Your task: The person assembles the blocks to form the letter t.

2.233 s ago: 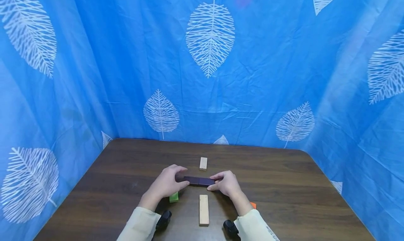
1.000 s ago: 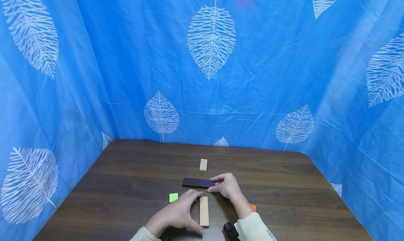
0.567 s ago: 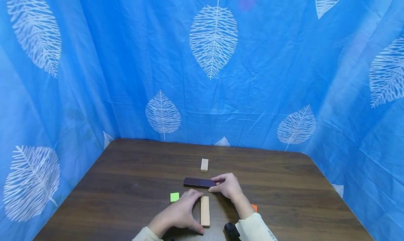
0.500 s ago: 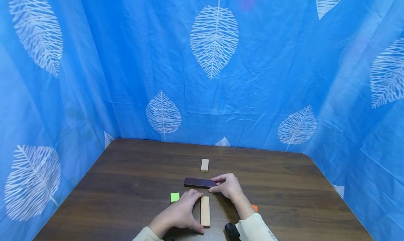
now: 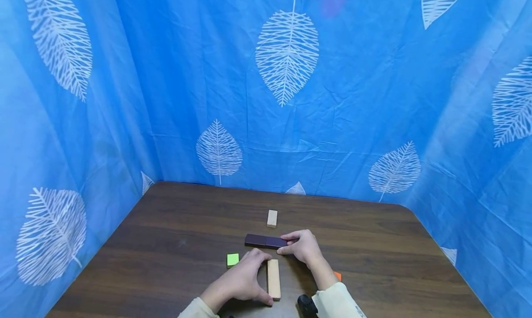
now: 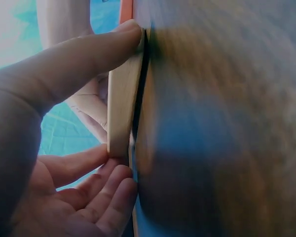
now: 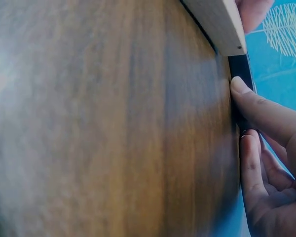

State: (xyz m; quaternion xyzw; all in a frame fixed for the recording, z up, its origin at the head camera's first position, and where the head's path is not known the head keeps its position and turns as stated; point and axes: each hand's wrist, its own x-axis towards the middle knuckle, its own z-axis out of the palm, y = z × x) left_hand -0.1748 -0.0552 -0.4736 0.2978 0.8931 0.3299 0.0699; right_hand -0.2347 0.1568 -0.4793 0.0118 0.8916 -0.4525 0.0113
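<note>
Many white leaves [image 5: 287,57] pattern the blue curtain [image 5: 183,77] behind the brown table [image 5: 174,253]. Arched over the tabletop, the person's left hand [image 5: 245,277] spreads thumb and forefinger wide; the right hand [image 5: 305,247] reaches forward, angled inward, thumb nearer the body. That right hand pinches the right end of a dark bar [image 5: 256,240] (a seam crosses its middle) lying crosswise. Nearer lies a long pale block [image 5: 274,278], gripped end to end by the left. Beyond the bar rests a short pale block [image 5: 272,218]; a green block [image 5: 232,259] sits beside the left hand.
</note>
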